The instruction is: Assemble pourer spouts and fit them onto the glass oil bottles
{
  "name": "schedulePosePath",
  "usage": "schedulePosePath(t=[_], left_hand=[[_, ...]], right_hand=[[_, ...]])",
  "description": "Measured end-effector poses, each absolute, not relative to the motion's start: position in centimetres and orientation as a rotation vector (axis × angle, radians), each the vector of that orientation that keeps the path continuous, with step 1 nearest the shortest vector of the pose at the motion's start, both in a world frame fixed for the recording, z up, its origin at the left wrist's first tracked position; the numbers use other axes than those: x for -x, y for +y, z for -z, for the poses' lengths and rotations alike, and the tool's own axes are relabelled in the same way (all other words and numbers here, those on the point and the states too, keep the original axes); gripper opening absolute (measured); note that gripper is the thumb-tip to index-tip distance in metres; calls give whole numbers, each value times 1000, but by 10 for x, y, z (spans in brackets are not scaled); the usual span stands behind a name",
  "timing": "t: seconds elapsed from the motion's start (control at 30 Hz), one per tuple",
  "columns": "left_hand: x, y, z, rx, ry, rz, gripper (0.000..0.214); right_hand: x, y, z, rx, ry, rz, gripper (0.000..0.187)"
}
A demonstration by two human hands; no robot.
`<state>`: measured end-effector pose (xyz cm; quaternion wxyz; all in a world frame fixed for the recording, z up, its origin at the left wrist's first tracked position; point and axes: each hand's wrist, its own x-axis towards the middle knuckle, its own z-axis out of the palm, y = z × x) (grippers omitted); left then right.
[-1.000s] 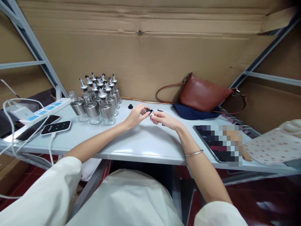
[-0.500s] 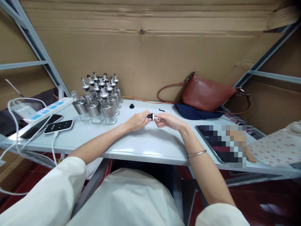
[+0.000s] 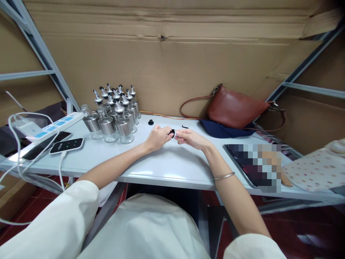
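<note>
My left hand (image 3: 157, 137) and my right hand (image 3: 190, 137) meet over the middle of the white table (image 3: 167, 162). Both pinch a small black and silver pourer cap (image 3: 173, 133) between their fingertips. A cluster of glass and steel bottles (image 3: 115, 115), most fitted with spouts, stands to the left of my left hand. One bottle without a spout (image 3: 90, 121) sits at the cluster's left edge. A small black stopper (image 3: 151, 122) and a little black piece (image 3: 185, 126) lie on the table behind my hands.
A power strip (image 3: 54, 124), two phones (image 3: 66, 145) and white cables (image 3: 18, 144) lie at the left. A brown leather bag (image 3: 237, 108) on blue cloth (image 3: 223, 130) rests against the cardboard wall. A dark tablet (image 3: 253, 162) and spotted fabric (image 3: 315, 169) lie at the right.
Both hands have stayed together on the cap, shifting it slightly and turning it between the fingertips. Nothing else on the table has moved.
</note>
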<state>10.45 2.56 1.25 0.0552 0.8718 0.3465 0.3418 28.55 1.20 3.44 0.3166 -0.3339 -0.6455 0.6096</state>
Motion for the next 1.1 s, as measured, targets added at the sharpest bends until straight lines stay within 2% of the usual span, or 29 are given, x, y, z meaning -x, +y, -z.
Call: schedulePosePath(t=[0.17, 0.43, 0.73, 0.97, 1.1], left_hand=[[-107, 29, -17, -2564, 1179, -1069, 22], [-106, 32, -19, -2338, 1177, -999, 31], [-112, 34, -24, -1613, 959, -981, 39], [-103, 35, -38, -1349, 921, -1011, 41], [-101, 36, -38, -1363, 857, -1012, 38]], right_hand=[[-281, 13, -35, 895, -1709, -1415, 43], [-279, 13, -36, 1025, -1948, -882, 41], [-273, 19, -28, 1048, -2131, -124, 33], [-265, 30, -37, 920, -2291, 646, 34], [-267, 30, -38, 907, -2267, 792, 33]])
